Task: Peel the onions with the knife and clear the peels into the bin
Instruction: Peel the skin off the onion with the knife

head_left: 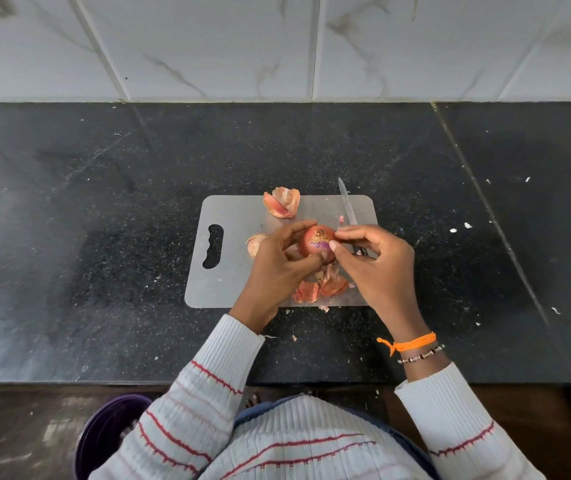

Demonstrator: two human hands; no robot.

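the peeling step is in hand. the left hand (273, 261) cups the onion (317, 242) over the cutting board (232, 271), fingers curled round it, while the right hand (370, 261) pinches at the skin by the onion's top, where a purple patch shows through. the knife (346, 202) seems tucked in that same hand, its dark handle under the fingers and the blade pointing away toward the wall. next, by my reading, the loosened skin must be pulled free without the blade swinging near the left fingers. loose peels (282, 202) lie at the board's far edge, and more peels (322, 287) at its near edge; a peeled piece (254, 244) sits just beside the left hand. the tabletop (104, 237) is dark speckled stone, littered with small scraps, backed by pale marbled wall tiles (208, 46). a purple bin (104, 434) stands on the floor below, near the left sleeve.
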